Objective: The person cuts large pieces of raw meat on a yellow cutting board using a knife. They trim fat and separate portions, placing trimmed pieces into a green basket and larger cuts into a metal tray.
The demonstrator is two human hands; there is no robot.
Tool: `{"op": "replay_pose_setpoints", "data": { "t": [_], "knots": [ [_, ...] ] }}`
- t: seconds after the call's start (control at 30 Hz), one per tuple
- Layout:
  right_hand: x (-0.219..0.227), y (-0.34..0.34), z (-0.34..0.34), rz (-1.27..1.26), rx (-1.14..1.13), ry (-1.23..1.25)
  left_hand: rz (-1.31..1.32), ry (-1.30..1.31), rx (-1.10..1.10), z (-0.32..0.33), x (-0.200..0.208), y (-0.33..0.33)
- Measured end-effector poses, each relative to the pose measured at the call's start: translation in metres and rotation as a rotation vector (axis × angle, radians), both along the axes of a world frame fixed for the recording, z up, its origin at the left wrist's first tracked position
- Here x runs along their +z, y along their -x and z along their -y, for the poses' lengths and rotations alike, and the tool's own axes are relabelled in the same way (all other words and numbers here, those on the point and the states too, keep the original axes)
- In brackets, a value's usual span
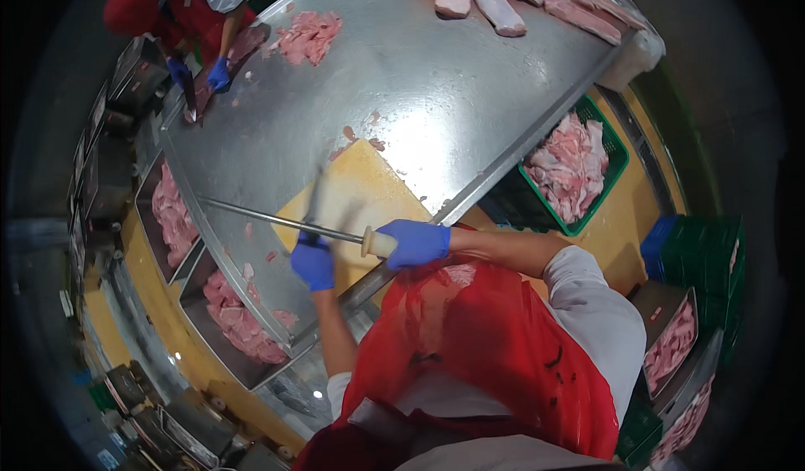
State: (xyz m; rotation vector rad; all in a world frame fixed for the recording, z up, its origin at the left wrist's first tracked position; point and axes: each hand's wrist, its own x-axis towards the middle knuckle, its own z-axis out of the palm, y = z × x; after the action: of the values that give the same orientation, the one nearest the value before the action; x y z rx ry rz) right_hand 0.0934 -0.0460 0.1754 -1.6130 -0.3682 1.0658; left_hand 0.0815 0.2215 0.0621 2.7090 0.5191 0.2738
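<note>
My right hand (417, 244), in a blue glove, grips the pale handle of a sharpening steel (277, 219). The steel's long rod points left across the table edge. My left hand (312, 263), also gloved in blue, is closed around the dark handle of a knife (316, 194). Its blade is smeared by motion and crosses the rod, standing away from me; whether they touch I cannot tell. Beneath both tools lies a yellow cutting board (390, 178) on the steel table (251, 144). Small meat scraps (350, 136) lie at the board's far corner.
Across the table a co-worker in red (180, 6) cuts meat with a knife. Meat trimmings (309, 37) and long meat pieces (495, 6) lie on the table. Metal bins of meat (239, 320) stand left; a green crate (616, 165) of trimmings stands right.
</note>
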Motion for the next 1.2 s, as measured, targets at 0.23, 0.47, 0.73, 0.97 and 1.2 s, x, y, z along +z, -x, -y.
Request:
{"op": "replay_pose_setpoints", "data": {
  "t": [0.23,0.47,0.73,0.97,1.2],
  "knots": [
    [0.017,-0.017,0.049,-0.299,-0.309,-0.225,0.522,0.077,0.205,-0.119,0.014,0.010],
    [-0.003,-0.083,0.099,-0.311,-0.080,-0.222,0.268,0.057,-0.449,0.080,0.055,-0.062],
    [-0.024,-0.151,0.181,-0.419,0.005,-0.326,0.095,0.075,-0.258,0.148,0.053,-0.114],
    [-0.068,-0.185,0.202,-0.413,0.089,-0.333,0.016,-0.230,0.043,0.151,0.009,-0.107],
    [-0.080,-0.199,0.213,-0.684,-0.024,-0.367,0.277,0.002,0.511,0.103,0.060,-0.058]
  ]
}}
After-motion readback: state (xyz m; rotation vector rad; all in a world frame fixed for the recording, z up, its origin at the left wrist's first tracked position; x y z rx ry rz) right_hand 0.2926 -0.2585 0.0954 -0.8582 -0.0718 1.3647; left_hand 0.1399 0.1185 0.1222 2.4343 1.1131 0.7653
